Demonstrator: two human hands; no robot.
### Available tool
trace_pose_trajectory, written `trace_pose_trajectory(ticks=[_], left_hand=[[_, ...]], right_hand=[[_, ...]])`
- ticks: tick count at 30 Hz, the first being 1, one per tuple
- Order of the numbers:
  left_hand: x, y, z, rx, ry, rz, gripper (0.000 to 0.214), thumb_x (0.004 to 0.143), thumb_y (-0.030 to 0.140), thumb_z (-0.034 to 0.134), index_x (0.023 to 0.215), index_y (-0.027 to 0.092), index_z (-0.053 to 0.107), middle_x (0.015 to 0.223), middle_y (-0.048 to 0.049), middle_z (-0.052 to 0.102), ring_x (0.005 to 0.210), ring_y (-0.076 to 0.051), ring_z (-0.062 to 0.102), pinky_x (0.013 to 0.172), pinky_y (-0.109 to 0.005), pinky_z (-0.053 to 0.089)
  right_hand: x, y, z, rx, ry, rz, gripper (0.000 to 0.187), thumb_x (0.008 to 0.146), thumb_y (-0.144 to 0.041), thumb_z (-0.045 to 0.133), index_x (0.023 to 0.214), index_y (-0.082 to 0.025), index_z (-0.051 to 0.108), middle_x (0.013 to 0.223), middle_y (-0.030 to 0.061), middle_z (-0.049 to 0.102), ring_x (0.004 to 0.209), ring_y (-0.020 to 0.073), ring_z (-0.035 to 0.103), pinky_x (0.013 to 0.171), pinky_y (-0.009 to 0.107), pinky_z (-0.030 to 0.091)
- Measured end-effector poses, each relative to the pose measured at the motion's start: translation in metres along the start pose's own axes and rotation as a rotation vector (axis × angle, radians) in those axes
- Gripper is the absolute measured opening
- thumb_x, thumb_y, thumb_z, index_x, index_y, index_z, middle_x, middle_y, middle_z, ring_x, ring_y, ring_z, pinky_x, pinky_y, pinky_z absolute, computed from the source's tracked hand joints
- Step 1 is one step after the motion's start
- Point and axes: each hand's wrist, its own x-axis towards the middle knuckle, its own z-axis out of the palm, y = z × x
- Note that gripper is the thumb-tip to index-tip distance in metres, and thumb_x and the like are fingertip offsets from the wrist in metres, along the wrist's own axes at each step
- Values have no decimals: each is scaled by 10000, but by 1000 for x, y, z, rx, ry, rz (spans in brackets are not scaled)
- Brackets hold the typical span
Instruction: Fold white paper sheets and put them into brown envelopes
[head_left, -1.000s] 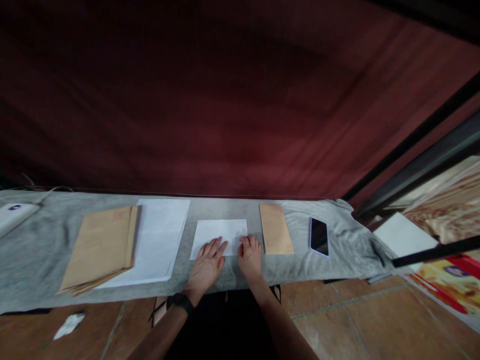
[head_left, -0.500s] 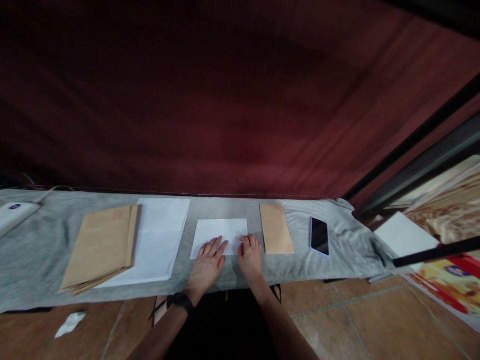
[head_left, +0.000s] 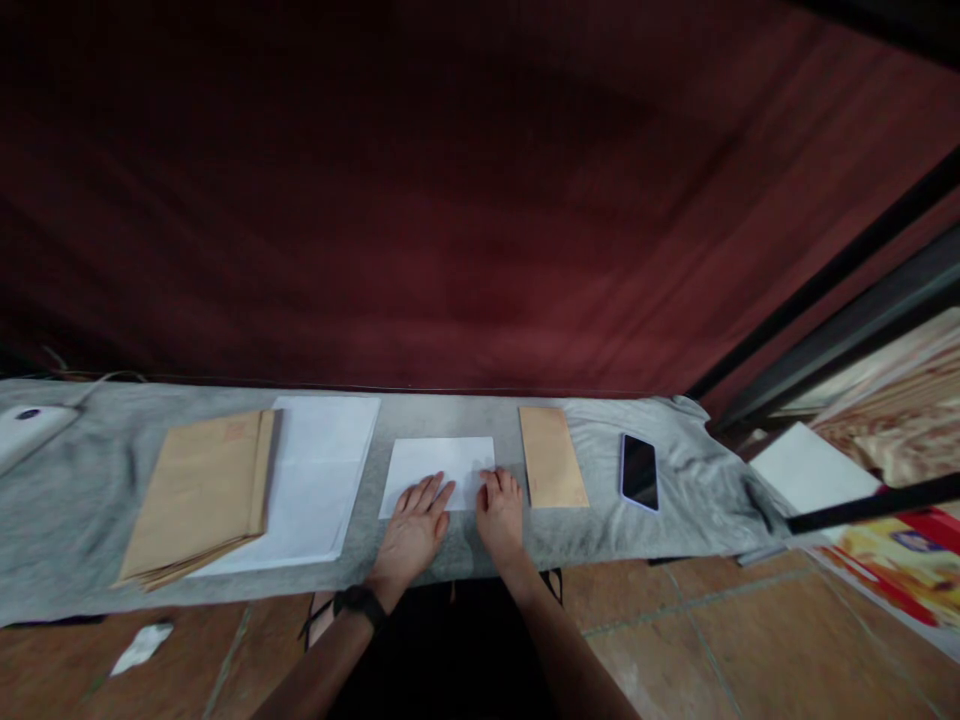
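Has the left hand [head_left: 411, 535] flat at 7 o'clock on the small white rectangular paper sheet [head_left: 441, 458], with fingers straight and slightly apart. Has the right hand [head_left: 500, 515] at 4 o'clock, by the sheet's right edge, with fingers curled and close together; cannot tell whether pinching the paper or merely touching. Lies, as a sheet, mid-length on the long table draped in grey cloth [head_left: 457, 415], short of the front edge at 6 o'clock, with far edge uncovered. Shows a band of cloth at 12 o'clock, reaching to the dark red fabric curtain [head_left: 450, 250]. Leaves only a narrow strip at 9 o'clock before the larger white paper stack [head_left: 322, 470], overlapped on its left by the pile of tan paper envelopes [head_left: 199, 480]. Leaves another narrow strip at 3 o'clock before the single tan envelope [head_left: 553, 455], then wider room around the black-screened, pale-purple-rimmed phone [head_left: 640, 472] farther along.
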Motion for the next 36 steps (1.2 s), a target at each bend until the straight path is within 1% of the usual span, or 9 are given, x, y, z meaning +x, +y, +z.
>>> trace_pose_trajectory(ticks=[3, 9, 11, 16, 19, 23, 28, 31, 36], left_hand=[[0, 0, -1, -2, -8, -2, 478, 938, 216, 464, 1405, 220, 564, 1485, -98, 549, 1361, -276, 506, 1109, -480, 412], [0, -1, 1, 6, -15, -2, 478, 939, 217, 465, 1407, 217, 561, 1492, -96, 542, 1369, -276, 498, 1107, -473, 408], [-1, -1, 2, 6, -8, -3, 482, 940, 217, 462, 1413, 218, 556, 1493, -96, 541, 1369, -275, 498, 1107, -472, 409], [-1, -1, 3, 14, -12, 2, 482, 944, 220, 463, 1419, 218, 548, 1504, -94, 530, 1372, -272, 495, 1104, -467, 411], [-1, -1, 2, 30, -15, 2, 483, 943, 216, 465, 1420, 215, 547, 1498, -95, 536, 1367, -271, 499, 1101, -462, 412], [0, 0, 2, 52, -11, 7, 492, 938, 210, 470, 1425, 225, 540, 1482, -94, 553, 1349, -272, 516, 1076, -457, 428], [0, -1, 4, 63, -16, 21, 485, 935, 202, 462, 1411, 208, 554, 1481, -108, 553, 1336, -279, 527, 1072, -464, 427], [0, -3, 5, 51, -14, 22, 483, 934, 205, 463, 1407, 219, 556, 1486, -100, 548, 1338, -271, 525, 1089, -462, 412], [1, -6, 5, 57, -22, 39, 499, 922, 195, 465, 1413, 220, 552, 1476, -95, 559, 1324, -272, 535, 1080, -457, 415]], right_hand=[[1, -1, 1, -35, -1, 8, 364, 931, -123, 495, 1266, -215, 603, 1118, 98, 628, 1025, 260, 574, 900, 408, 451], [0, -2, 1, -39, 6, 7, 352, 934, -124, 494, 1259, -203, 606, 1087, 101, 631, 1032, 265, 575, 912, 411, 449], [-1, 0, 1, -2, 13, 4, 335, 935, -117, 485, 1233, -202, 612, 1090, 96, 628, 1031, 258, 574, 915, 407, 452], [-4, 3, 1, 45, 0, -3, 256, 901, -86, 501, 1072, -211, 644, 1061, 80, 624, 1014, 247, 575, 911, 399, 458], [-4, 2, 0, 57, 1, 2, 268, 886, -67, 502, 1066, -208, 642, 1060, 83, 628, 1027, 248, 577, 915, 404, 463], [-5, -1, -4, 85, -6, -50, 298, 896, -74, 499, 1123, -205, 641, 1144, 93, 635, 1112, 253, 568, 968, 424, 461], [-8, -7, -8, 76, -100, -248, 359, 947, -150, 495, 1284, -196, 609, 1331, 101, 606, 1265, 237, 526, 1121, 441, 394], [-12, -9, -7, 50, -127, -281, 404, 966, -196, 499, 1362, -164, 569, 1412, 114, 576, 1340, 233, 485, 1177, 443, 347], [-17, -8, -7, 44, -177, -327, 482, 957, -260, 540, 1423, -141, 522, 1466, 124, 549, 1388, 234, 456, 1198, 452, 326]])
